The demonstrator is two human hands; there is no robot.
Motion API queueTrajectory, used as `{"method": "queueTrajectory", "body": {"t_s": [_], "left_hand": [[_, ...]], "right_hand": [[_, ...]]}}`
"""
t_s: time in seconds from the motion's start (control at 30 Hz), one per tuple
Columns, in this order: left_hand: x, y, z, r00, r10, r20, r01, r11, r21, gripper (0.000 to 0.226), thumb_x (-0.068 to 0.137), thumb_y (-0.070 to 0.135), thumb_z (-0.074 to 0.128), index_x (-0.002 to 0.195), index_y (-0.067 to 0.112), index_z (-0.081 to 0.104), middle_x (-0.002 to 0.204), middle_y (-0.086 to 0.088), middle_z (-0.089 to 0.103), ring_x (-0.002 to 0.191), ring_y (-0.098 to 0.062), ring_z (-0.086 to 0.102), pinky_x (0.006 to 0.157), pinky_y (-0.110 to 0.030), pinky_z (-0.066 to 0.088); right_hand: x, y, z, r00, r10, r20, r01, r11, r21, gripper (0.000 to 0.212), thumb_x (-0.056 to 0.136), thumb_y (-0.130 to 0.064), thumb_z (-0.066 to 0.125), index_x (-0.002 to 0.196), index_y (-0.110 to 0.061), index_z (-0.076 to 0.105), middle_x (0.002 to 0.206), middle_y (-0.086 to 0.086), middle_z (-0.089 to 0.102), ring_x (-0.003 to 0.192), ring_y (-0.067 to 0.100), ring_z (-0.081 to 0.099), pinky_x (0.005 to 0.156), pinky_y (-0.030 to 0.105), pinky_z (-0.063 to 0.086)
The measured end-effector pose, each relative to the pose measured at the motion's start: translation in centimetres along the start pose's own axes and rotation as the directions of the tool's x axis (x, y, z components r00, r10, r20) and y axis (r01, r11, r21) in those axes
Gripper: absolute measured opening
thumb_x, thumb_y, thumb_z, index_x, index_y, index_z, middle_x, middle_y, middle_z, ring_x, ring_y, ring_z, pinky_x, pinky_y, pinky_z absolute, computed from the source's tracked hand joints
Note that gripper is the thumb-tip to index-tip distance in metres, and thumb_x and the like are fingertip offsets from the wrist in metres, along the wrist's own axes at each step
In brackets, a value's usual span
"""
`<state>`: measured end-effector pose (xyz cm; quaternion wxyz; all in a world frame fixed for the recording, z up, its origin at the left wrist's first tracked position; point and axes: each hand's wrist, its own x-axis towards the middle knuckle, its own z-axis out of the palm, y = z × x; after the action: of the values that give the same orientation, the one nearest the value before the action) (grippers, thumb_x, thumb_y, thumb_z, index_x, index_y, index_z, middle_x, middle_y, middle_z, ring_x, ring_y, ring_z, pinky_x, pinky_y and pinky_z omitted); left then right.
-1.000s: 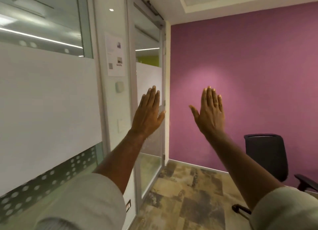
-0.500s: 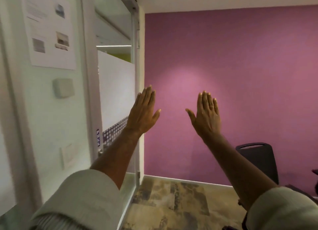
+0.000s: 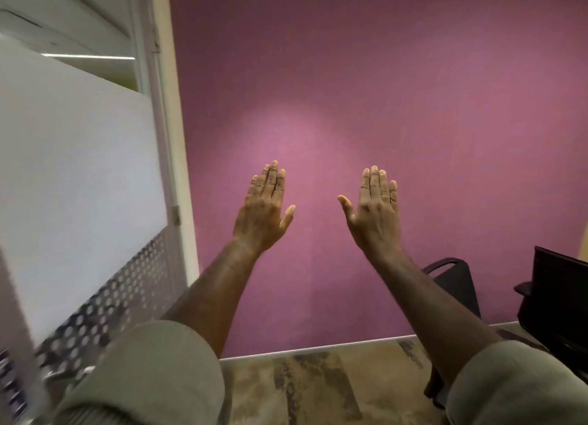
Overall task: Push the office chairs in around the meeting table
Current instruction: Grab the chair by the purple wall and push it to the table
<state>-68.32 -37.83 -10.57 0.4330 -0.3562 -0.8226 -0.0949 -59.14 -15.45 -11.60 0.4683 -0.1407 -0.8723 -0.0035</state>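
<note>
Purple wall point(image 3: 397, 106) ahead; left hand point(image 3: 262, 214), right hand point(image 3: 375, 216) raised flat, empty, likely pre-task; chairs point(image 3: 455, 284) lower right, untouched.

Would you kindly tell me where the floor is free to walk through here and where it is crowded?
The patterned brown carpet floor is bare along the purple wall, from the frosted glass partition on the left up to the chairs. The right corner is crowded: two black office chairs stand close together. Both open hands are raised, touching nothing.
</note>
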Motion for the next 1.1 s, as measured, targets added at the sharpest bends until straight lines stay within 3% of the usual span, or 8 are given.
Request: {"method": "queueTrajectory", "body": {"t_s": [0.33,0.5,0.7,0.9,1.1], "left_hand": [[17.9,-4.1,21.7,0.992,0.122,-0.022,-0.124,0.986,-0.111,0.074,0.104,0.041,0.044,0.156,-0.002,0.014,0.166,-0.021,0.01,0.154,-0.033,0.005,0.124,-0.048,0.011],[25.5,-4.8,31.4,0.994,0.105,-0.038,-0.11,0.974,-0.197,0.074,0.104,0.04,0.045,0.156,-0.004,0.015,0.166,-0.021,0.011,0.154,-0.034,0.005,0.124,-0.049,0.011],[33.2,-3.0,44.8,0.989,0.146,-0.037,-0.15,0.924,-0.353,0.074,0.104,0.04,0.045,0.156,-0.002,0.013,0.166,-0.02,0.009,0.154,-0.032,0.003,0.124,-0.048,0.009],[41.0,2.1,59.4,0.953,0.278,-0.123,-0.297,0.763,-0.575,0.077,0.103,0.043,0.049,0.156,-0.001,0.017,0.166,-0.017,0.013,0.154,-0.031,0.007,0.125,-0.046,0.008],[48.6,7.8,70.7,0.858,0.479,-0.185,-0.449,0.525,-0.723,0.078,0.102,0.044,0.05,0.156,-0.001,0.017,0.166,-0.017,0.014,0.154,-0.031,0.009,0.125,-0.047,0.009]], "right_hand": [[13.2,11.0,19.7,0.994,0.107,-0.01,-0.107,0.99,-0.097,0.092,0.097,-0.068,0.015,0.157,0.001,0.017,0.165,0.021,0.02,0.155,0.032,0.012,0.127,0.049,0.007],[20.0,16.8,26.1,0.986,0.165,-0.026,-0.167,0.972,-0.163,0.085,0.101,-0.062,0.031,0.156,0.002,0.019,0.165,0.022,0.021,0.155,0.033,0.013,0.126,0.051,0.009],[24.3,23.7,33.7,0.975,0.221,-0.038,-0.222,0.931,-0.288,0.086,0.1,-0.063,0.028,0.157,0.001,0.017,0.166,0.02,0.019,0.155,0.032,0.012,0.126,0.049,0.008],[25.5,33.0,40.3,0.934,0.352,-0.061,-0.336,0.807,-0.486,0.085,0.102,-0.061,0.031,0.157,0.002,0.014,0.166,0.021,0.016,0.155,0.033,0.009,0.126,0.049,0.007],[25.2,39.4,42.9,0.783,0.59,-0.197,-0.569,0.552,-0.609,0.085,0.103,-0.061,0.028,0.158,0.001,0.009,0.167,0.022,0.012,0.155,0.034,0.006,0.126,0.048,0.004]]}}
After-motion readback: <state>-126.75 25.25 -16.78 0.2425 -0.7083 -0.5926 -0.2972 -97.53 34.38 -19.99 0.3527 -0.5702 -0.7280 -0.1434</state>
